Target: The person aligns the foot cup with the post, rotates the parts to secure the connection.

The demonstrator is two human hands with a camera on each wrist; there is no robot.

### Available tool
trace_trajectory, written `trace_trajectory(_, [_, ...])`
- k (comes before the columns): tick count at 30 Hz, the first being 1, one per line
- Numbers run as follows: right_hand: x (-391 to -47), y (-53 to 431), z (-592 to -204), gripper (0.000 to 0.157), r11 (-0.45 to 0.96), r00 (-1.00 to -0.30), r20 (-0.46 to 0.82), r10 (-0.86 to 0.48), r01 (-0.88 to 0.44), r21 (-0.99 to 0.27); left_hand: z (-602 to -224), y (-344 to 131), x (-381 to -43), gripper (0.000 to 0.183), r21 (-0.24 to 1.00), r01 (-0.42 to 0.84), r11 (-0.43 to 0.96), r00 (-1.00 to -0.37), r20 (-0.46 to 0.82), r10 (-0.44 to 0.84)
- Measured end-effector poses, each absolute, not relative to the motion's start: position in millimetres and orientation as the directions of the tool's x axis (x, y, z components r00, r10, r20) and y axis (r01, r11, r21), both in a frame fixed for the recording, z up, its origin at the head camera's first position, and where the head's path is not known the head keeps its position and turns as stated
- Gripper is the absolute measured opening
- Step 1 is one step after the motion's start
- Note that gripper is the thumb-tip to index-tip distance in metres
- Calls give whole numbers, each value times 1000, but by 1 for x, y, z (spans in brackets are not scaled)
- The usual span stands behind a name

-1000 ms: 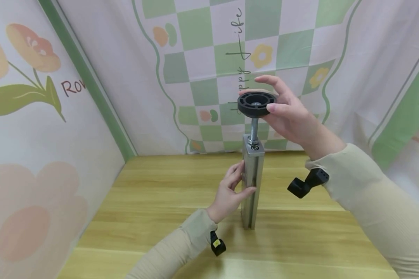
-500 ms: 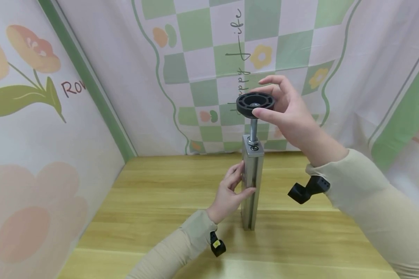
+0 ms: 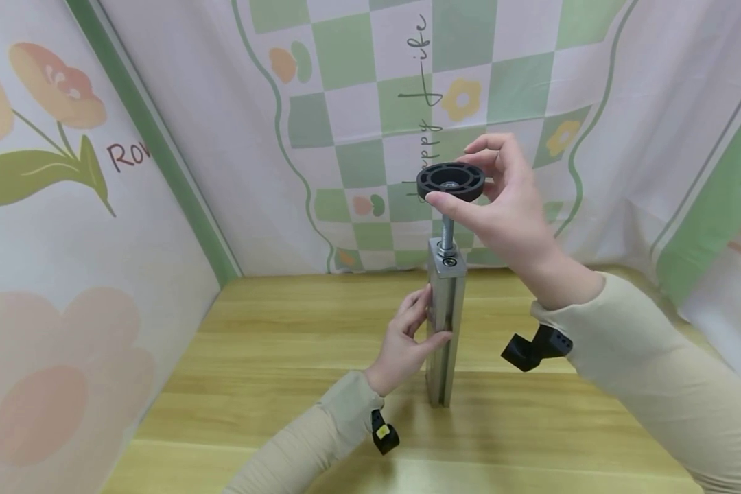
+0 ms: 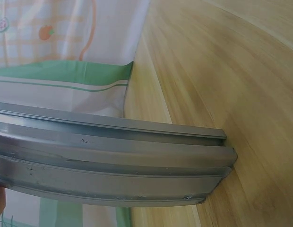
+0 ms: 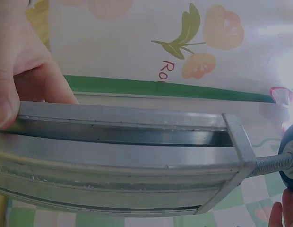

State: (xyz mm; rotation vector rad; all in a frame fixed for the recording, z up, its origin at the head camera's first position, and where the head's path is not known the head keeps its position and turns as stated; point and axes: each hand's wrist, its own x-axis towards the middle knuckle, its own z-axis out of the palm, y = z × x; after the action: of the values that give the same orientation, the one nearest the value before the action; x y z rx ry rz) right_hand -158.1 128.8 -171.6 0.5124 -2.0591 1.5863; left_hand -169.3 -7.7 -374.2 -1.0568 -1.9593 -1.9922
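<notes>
A silver aluminium profile (image 3: 446, 329) with grooved sides stands upright on the wooden table. From the end plate on its top rises a threaded rod (image 3: 447, 232) with a nut at its base. The rod carries a round black leveling foot (image 3: 435, 190), ribbed and hollow on its upper face. My left hand (image 3: 404, 343) grips the profile around its middle, thumb across the near face. With thumb at the near rim and fingers behind, my right hand (image 3: 509, 206) holds the leveling foot. In the right wrist view, fingertips (image 5: 276, 215) show beside the foot.
The wooden table (image 3: 272, 384) reaches back to a checkered curtain (image 3: 352, 116). On the left stands a flower-printed curtain (image 3: 68, 240). Black wrist mounts (image 3: 534, 348) hang from both sleeves.
My right thumb has slid left along the near rim while the fingers moved right behind it, and the wrist turned. The left hand and profile stay still.
</notes>
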Motion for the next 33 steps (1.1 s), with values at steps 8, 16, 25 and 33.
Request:
trace_trajectory(8, [-157,124,-173,48,337,-778,626,53,-576,-744,-374,-8,-169,69,810,574,-123,-734,575,361])
trace_trajectory(16, [-164,134,-178,50,73,-772,623,-123,-634,-770,-373,-8,-168,69,812,569,-131,-734,574,363])
trace_trajectory(25, [-205,154,-188,50,-537,-541,644,-540,-368,-759,-375,-9,-168,68,824,550,-133,-745,557,367])
trace_trajectory(33, [-215,155,-185,53,-619,-382,603,-700,-97,-780,-374,-9,-168,69,812,569,-131,-735,573,363])
